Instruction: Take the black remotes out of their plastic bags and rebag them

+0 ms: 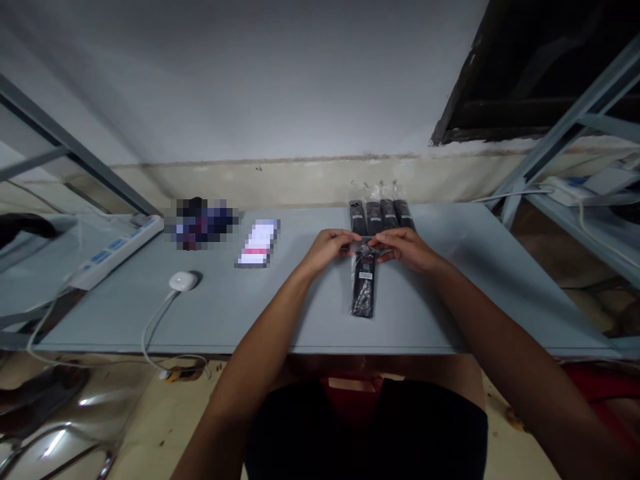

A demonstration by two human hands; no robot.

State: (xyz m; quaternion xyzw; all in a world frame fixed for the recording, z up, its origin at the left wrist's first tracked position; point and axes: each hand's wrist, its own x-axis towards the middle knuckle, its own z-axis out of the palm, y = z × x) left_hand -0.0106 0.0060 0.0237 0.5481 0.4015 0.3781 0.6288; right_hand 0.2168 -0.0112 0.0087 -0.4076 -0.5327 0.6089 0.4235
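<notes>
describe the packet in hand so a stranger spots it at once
On the pale blue table, find the left hand and right hand. Both hold the clear top of a wrapped dark packet. Four similar packets lie by the wall; this one is apart, nearer the camera.

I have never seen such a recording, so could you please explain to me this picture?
There is no machine here, only a person working bare-handed. The picture comes from a camera worn on the person's head, looking forward and down. The left hand and right hand hold the far end of a clear bag with a dark item inside. Behind them, four similar packs rest on the table. To the left are a phone, a white device and a power strip.
</notes>
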